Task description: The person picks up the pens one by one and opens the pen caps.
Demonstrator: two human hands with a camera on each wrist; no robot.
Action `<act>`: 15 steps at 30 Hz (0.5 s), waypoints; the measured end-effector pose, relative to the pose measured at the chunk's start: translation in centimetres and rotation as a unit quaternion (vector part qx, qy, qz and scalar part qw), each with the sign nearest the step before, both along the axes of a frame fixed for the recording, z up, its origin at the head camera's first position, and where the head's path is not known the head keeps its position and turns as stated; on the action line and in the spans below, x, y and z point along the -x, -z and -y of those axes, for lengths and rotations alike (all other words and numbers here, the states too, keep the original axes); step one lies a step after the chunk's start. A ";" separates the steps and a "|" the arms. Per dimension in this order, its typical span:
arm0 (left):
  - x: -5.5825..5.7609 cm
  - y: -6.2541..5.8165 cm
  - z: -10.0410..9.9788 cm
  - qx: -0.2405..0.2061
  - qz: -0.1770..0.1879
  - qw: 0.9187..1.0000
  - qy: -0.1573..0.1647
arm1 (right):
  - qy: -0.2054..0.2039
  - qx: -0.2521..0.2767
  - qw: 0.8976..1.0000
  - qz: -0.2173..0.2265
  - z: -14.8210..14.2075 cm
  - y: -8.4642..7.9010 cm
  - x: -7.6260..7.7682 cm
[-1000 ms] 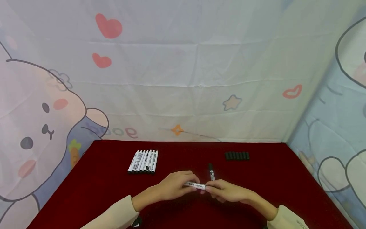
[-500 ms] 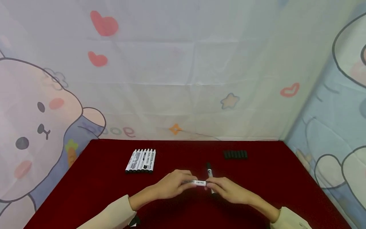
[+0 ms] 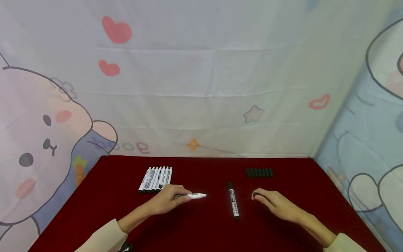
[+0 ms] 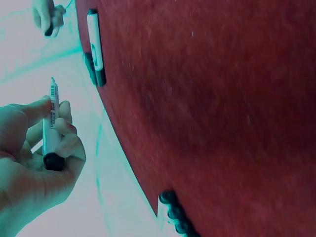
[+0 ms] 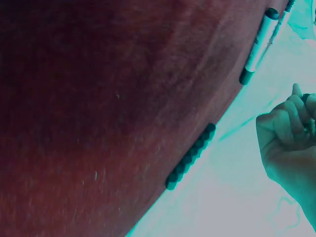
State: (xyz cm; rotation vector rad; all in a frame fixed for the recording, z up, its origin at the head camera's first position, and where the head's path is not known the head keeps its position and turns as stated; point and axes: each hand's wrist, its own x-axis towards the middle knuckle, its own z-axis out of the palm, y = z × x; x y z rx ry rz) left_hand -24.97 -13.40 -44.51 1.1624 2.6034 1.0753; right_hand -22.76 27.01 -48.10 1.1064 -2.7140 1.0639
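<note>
An uncapped white marker [image 3: 196, 196] is gripped in my left hand [image 3: 167, 200], its bare tip pointing right in the head view. The left wrist view shows the thumb and fingers curled round the marker's barrel [image 4: 51, 133], with its black end towards the palm. My right hand [image 3: 277, 204] pinches a small black marker cap [image 3: 259, 194] between thumb and fingers, apart from the left hand. Between the two hands a capped marker [image 3: 234, 203] lies on the red cloth, black cap pointing away from me.
To the left, a row of several uncapped white markers [image 3: 155, 179] lies side by side, partly behind my left hand. A row of black caps [image 3: 259, 172] lies at the back right. The red-covered table [image 3: 201, 231] ends at a printed curtain [image 3: 176, 115].
The cap has come off the marker. My left hand has moved left with the marker and my right hand right with the cap, uncovering the capped marker between them.
</note>
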 end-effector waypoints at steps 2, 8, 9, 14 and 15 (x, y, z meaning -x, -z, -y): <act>0.0 0.3 -0.1 -0.003 0.001 1.000 0.018 | -0.008 -0.006 0.999 0.036 -0.2 0.2 0.0; -0.4 0.9 -1.5 -0.022 0.007 0.999 0.029 | -0.037 -0.040 0.995 0.085 1.3 0.4 -0.7; -0.5 0.9 -1.6 -0.022 0.006 0.999 0.027 | -0.039 -0.040 0.995 0.082 1.4 0.4 -0.9; -0.4 0.8 -1.9 -0.021 0.011 0.999 0.024 | -0.062 -0.017 0.995 0.070 1.5 0.4 -0.9; -0.4 0.8 -1.9 -0.020 0.013 0.999 0.025 | -0.069 -0.011 0.995 0.074 1.5 0.5 -0.8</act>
